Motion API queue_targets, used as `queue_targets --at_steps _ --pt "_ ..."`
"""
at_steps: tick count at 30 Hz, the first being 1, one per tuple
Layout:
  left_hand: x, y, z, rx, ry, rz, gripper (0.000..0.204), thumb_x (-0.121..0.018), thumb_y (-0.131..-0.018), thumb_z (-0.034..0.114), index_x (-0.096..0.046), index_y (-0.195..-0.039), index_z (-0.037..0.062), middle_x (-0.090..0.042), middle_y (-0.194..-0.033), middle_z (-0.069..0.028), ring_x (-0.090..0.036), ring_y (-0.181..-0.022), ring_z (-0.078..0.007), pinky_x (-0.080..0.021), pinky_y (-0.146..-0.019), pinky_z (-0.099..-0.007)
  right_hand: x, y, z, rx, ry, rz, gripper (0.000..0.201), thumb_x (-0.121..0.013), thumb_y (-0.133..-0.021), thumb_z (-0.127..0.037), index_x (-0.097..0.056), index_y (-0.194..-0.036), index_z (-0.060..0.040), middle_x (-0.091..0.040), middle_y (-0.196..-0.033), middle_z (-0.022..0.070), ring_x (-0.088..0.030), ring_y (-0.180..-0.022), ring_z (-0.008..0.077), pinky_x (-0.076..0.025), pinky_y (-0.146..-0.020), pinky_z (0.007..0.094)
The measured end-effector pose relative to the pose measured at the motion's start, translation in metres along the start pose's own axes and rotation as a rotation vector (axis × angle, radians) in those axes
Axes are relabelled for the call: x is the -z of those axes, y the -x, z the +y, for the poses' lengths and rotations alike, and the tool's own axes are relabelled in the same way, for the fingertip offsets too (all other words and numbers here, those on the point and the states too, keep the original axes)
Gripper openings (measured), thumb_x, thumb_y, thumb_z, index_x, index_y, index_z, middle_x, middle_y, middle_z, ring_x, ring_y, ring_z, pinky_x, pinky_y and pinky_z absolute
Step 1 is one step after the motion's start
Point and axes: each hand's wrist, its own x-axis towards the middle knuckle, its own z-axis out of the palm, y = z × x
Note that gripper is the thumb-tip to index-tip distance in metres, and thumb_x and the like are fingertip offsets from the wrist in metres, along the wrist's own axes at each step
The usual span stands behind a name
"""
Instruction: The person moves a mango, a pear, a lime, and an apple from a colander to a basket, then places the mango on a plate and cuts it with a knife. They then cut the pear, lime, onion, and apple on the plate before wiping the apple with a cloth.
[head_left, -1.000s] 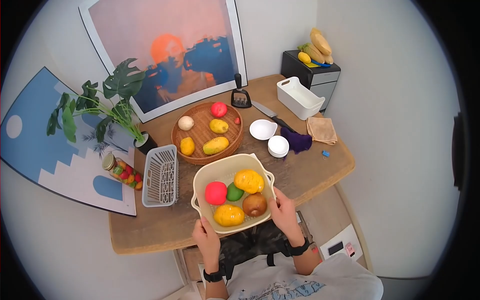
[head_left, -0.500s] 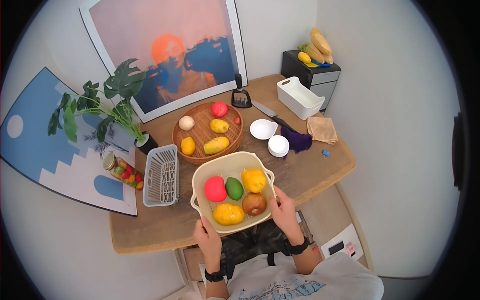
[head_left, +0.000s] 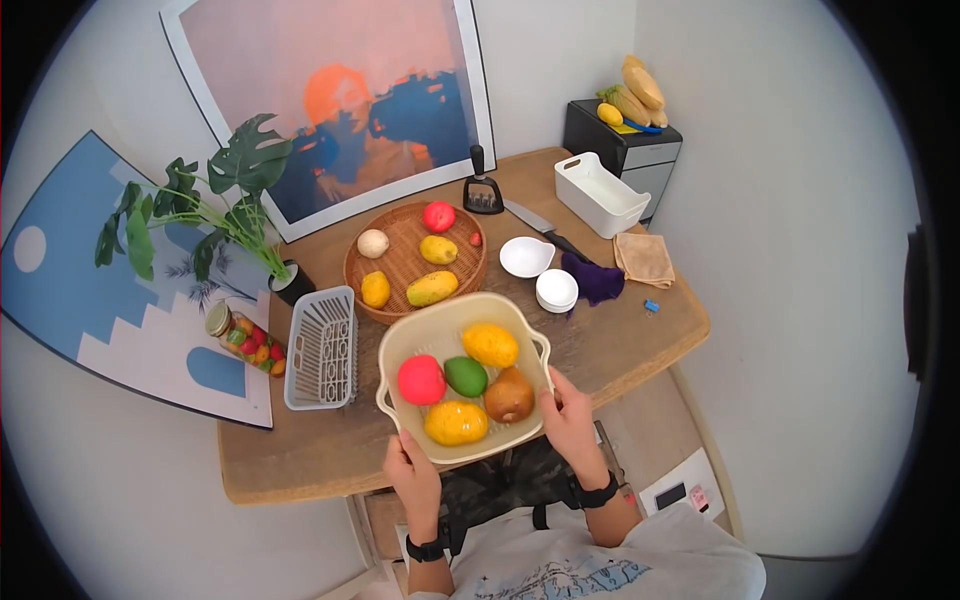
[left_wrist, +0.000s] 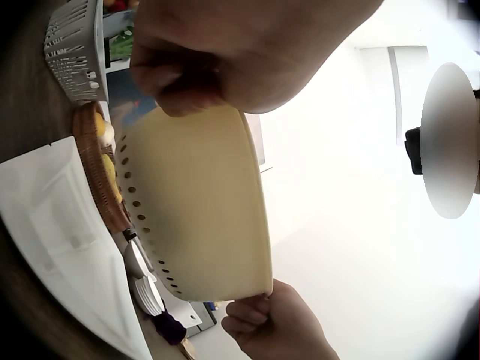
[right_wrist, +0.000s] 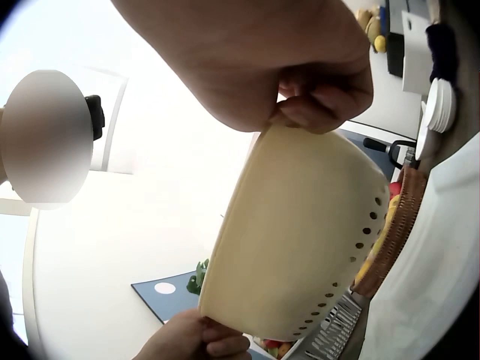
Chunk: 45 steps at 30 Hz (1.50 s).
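Note:
Both hands hold a cream colander point(head_left: 400, 345) above the front of the table. My left hand point(head_left: 412, 478) grips its near left side, and my right hand point(head_left: 570, 425) grips the right side by the handle. Inside lie a red round fruit point(head_left: 421, 380), a green fruit point(head_left: 466, 377), a brown round fruit point(head_left: 509, 396), a yellow fruit point(head_left: 490, 345) at the far side and another yellow fruit point(head_left: 456, 424) at the near side. From the left wrist view, the colander's wall point(left_wrist: 202, 202) shows a row of holes near its bottom, with a white, basin-like thing point(left_wrist: 67, 247) below.
Behind the colander stands a round wicker tray point(head_left: 400, 265) of fruit. A grey basket point(head_left: 322, 350) and a jar point(head_left: 245, 340) are left; white bowls point(head_left: 527, 257), a knife point(head_left: 530, 218), a purple cloth point(head_left: 594, 280) and a white bin point(head_left: 600, 195) are right.
The colander has shifted slightly away from the body. Its fruits have moved about: the far yellow fruit slid right then back left, the red one went left, and the green one came into fuller view.

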Motion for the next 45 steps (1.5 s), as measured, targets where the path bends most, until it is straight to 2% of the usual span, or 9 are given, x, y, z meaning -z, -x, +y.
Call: queue_targets --at_steps 2,11,17,20,26,32,36,41,45 --pt "-0.001 0.004 -0.009 0.03 -0.012 -0.007 0.036 -0.046 -0.108 0.019 -0.041 -0.078 0.0002 -0.041 -0.064 -0.0043 -0.036 -0.065 -0.0103 -0.034 -0.056 -0.0319 -0.004 0.002 0.016 0.024 0.023 0.008 0.042 -0.054 -0.095 -0.006 -0.056 -0.137 0.0008 -0.057 -0.068 0.0174 -0.051 -0.054 0.0098 -0.044 -0.052 0.0308" --pt "-0.005 0.014 0.023 -0.181 0.037 0.163 0.037 -0.043 -0.111 0.024 -0.047 -0.082 0.0014 -0.046 -0.068 0.0006 -0.042 -0.066 -0.0073 -0.037 -0.059 -0.0265 -0.007 0.009 -0.005 0.246 -0.114 0.253 0.04 -0.055 -0.096 -0.006 -0.059 -0.135 0.0012 -0.058 -0.066 0.0071 -0.047 -0.056 0.006 -0.04 -0.051 0.0266" --pt "-0.008 0.013 -0.012 0.033 0.119 0.051 0.036 -0.044 -0.11 0.021 -0.044 -0.079 0.0014 -0.046 -0.068 -0.0003 -0.04 -0.066 -0.0078 -0.036 -0.059 -0.0281 -0.004 0.003 0.023 0.002 -0.062 0.043 0.039 -0.056 -0.097 -0.007 -0.059 -0.134 0.0018 -0.056 -0.066 0.0061 -0.044 -0.055 0.0058 -0.039 -0.051 0.0259" --pt "-0.009 0.018 -0.02 0.054 0.111 0.067 0.036 -0.044 -0.109 0.019 -0.042 -0.078 0.0014 -0.043 -0.067 -0.0006 -0.038 -0.066 -0.0084 -0.036 -0.058 -0.0292 -0.001 0.007 0.014 -0.051 -0.029 0.001 0.037 -0.053 -0.101 -0.005 -0.057 -0.136 0.0041 -0.062 -0.083 -0.0048 -0.048 -0.068 -0.0012 -0.039 -0.058 0.0185" --pt "-0.005 0.017 0.015 -0.177 0.06 0.168 0.037 -0.044 -0.11 0.025 -0.046 -0.081 0.0025 -0.045 -0.067 0.0019 -0.041 -0.063 -0.0059 -0.035 -0.056 -0.025 -0.004 0.011 -0.005 0.255 -0.097 0.185 0.038 -0.052 -0.101 -0.005 -0.056 -0.138 0.0034 -0.064 -0.088 -0.0042 -0.049 -0.069 -0.0001 -0.04 -0.06 0.0189" --pt "-0.002 0.007 -0.007 0.053 0.036 -0.026 0.036 -0.045 -0.109 0.02 -0.044 -0.079 -0.0015 -0.045 -0.066 -0.0043 -0.039 -0.064 -0.0087 -0.035 -0.056 -0.0302 -0.001 0.003 0.017 -0.059 0.022 -0.006 0.038 -0.054 -0.1 -0.005 -0.057 -0.136 0.0049 -0.062 -0.084 -0.0037 -0.048 -0.069 0.0005 -0.041 -0.059 0.0196" --pt "-0.005 0.016 -0.028 0.099 0.062 -0.02 0.037 -0.045 -0.109 0.02 -0.044 -0.079 -0.0015 -0.045 -0.065 -0.0039 -0.039 -0.064 -0.0091 -0.036 -0.056 -0.0309 0.0 0.007 0.021 -0.033 0.05 -0.013 0.037 -0.054 -0.1 -0.005 -0.057 -0.135 0.0055 -0.062 -0.084 -0.0029 -0.048 -0.068 0.0008 -0.04 -0.059 0.0195" --pt "0.001 0.018 -0.001 -0.014 0.082 0.078 0.035 -0.045 -0.109 0.019 -0.046 -0.08 -0.0015 -0.046 -0.065 -0.0036 -0.039 -0.063 -0.0094 -0.037 -0.056 -0.0307 -0.005 0.008 0.0 0.099 -0.095 0.1 0.037 -0.052 -0.101 -0.005 -0.057 -0.137 0.0042 -0.063 -0.085 -0.0027 -0.049 -0.069 0.0006 -0.041 -0.059 0.0192" --pt "0.0 0.008 0.023 -0.073 0.015 0.027 0.035 -0.046 -0.108 0.019 -0.046 -0.08 -0.0014 -0.046 -0.065 -0.0042 -0.041 -0.063 -0.0092 -0.037 -0.056 -0.0308 -0.015 0.002 0.013 0.098 -0.135 0.182 0.038 -0.057 -0.096 -0.009 -0.06 -0.131 0.0046 -0.055 -0.064 0.0099 -0.047 -0.056 0.0054 -0.041 -0.051 0.0278"
